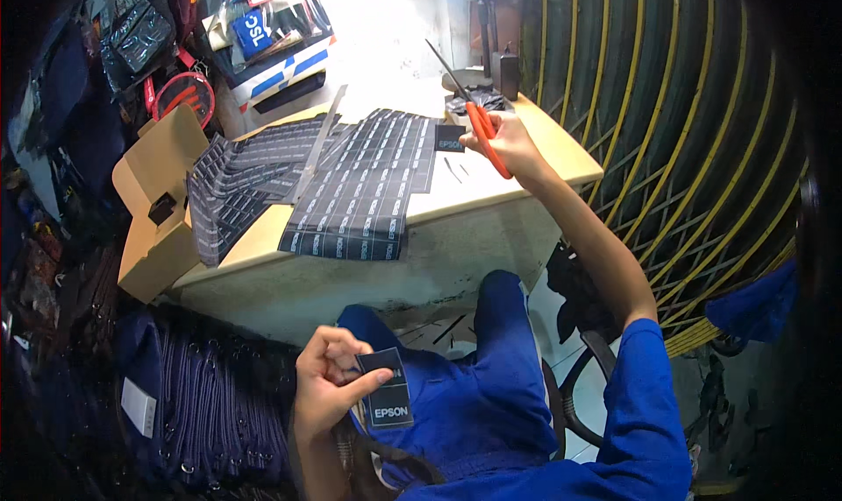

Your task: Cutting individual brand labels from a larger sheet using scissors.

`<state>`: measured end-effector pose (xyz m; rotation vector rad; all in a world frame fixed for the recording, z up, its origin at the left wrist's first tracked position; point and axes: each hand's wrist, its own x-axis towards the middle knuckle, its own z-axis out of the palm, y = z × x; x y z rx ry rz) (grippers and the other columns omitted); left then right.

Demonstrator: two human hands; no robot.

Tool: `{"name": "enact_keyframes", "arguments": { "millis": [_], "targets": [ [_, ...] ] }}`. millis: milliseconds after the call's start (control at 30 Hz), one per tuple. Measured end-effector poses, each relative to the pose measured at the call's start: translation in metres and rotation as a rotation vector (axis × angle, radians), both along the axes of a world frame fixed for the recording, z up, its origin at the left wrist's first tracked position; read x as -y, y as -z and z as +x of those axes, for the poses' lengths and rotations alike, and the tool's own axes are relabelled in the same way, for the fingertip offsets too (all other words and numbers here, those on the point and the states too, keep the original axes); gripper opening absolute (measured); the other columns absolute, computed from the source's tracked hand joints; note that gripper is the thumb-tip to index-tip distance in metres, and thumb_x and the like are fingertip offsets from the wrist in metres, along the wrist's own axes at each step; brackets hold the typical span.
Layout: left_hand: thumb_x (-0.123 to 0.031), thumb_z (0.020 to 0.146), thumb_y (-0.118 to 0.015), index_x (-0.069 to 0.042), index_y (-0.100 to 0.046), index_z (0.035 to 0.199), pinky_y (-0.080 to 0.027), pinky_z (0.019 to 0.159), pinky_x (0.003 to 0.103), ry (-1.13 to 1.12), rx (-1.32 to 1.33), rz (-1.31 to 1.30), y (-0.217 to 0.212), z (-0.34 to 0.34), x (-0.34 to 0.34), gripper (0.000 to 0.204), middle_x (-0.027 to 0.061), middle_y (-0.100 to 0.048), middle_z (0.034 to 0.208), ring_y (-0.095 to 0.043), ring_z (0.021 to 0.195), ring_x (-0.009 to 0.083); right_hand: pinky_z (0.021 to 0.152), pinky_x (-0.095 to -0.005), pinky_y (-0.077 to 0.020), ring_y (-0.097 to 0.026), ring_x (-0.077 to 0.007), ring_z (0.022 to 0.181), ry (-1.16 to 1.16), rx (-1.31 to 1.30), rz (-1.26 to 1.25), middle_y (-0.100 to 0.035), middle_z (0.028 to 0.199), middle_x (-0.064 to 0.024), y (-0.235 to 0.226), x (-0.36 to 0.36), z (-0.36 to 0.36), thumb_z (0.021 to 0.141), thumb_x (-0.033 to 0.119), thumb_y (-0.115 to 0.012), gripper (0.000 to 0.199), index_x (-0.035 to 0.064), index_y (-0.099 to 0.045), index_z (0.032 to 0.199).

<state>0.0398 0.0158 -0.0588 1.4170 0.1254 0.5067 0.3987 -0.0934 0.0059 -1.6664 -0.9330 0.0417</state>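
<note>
In the head view, the left hand [329,383] pinches a black label piece [388,410] between thumb and fingers, above the person's lap at the near side of the table [513,175]. The right hand [516,150] is curled around the orange handles of the scissors [484,133], blades pointing up and left. A small label [450,140] is at its fingertips; whether they grip it, I cannot tell. Printed sheets [364,194] cover the table's middle, a pale strip [318,150] across them, with an open box [149,225] to their left.
</note>
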Motion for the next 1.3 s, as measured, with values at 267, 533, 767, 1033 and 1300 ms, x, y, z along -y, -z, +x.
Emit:
{"name": "enact_keyframes", "arguments": {
  "millis": [267,533,767,1033,1300],
  "targets": [
    [0.013,0.066,-0.071,-0.006,-0.044,0.088,-0.049,0.061,0.02,-0.094,0.002,-0.113,-0.015,-0.005,0.015,0.039,0.0077,-0.061,0.075,-0.059,0.067,0.0077,0.054,-0.031,-0.0419,-0.054,-0.0126,0.058,0.497,-0.169,-0.008,-0.059,0.065,-0.004,-0.008,-0.059,0.117,0.066,0.017,-0.078,0.024,-0.0002,-0.064,0.076],
    [0.014,0.072,-0.067,0.004,-0.058,0.095,-0.054,0.069,0.024,-0.112,-0.006,0.084,-0.009,-0.015,0.003,0.027,0.0112,-0.065,0.082,-0.064,0.078,0.014,0.056,-0.0343,-0.0448,-0.062,-0.0203,0.059,0.619,0.146,0.03,-0.062,0.061,-0.0095,0.044,-0.047,0.144,0.069,0.024,-0.07,0.024,0.0019,-0.063,0.068],
    [0.016,0.07,-0.067,0.003,-0.05,0.114,-0.054,0.081,0.031,-0.124,0.035,0.011,-0.025,0.024,0.005,0.049,0.0187,-0.058,0.107,-0.061,0.094,0.0232,0.059,-0.025,-0.0421,-0.053,-0.0074,0.067,-0.026,-0.175,0.101,-0.053,0.065,-0.0003,0.04,0.006,-0.023,0.08,0.02,-0.066,0.024,-0.0001,-0.056,0.076],
    [0.013,0.07,-0.068,0.003,-0.045,0.124,-0.053,0.084,0.03,-0.051,0.099,0.237,-0.037,0.044,0.009,0.059,0.0166,-0.057,0.108,-0.058,0.101,0.0206,0.064,-0.0186,-0.0429,-0.052,-0.0029,0.075,-0.629,-0.442,0.219,-0.058,0.082,-0.0008,0.03,0.028,-0.169,0.079,0.007,-0.069,0.022,-0.0002,-0.053,0.092],
    [0.012,0.074,-0.065,0.003,-0.052,0.118,-0.053,0.078,0.025,-0.221,0.045,0.22,-0.038,0.039,0.029,0.047,0.0112,-0.058,0.101,-0.061,0.092,0.0163,0.068,-0.0194,-0.0426,-0.052,-0.0038,0.076,-0.485,-0.493,0.303,-0.057,0.082,-0.0006,0.04,0.019,-0.178,0.079,0.007,-0.069,0.023,0.0011,-0.053,0.094]
  ]
}}
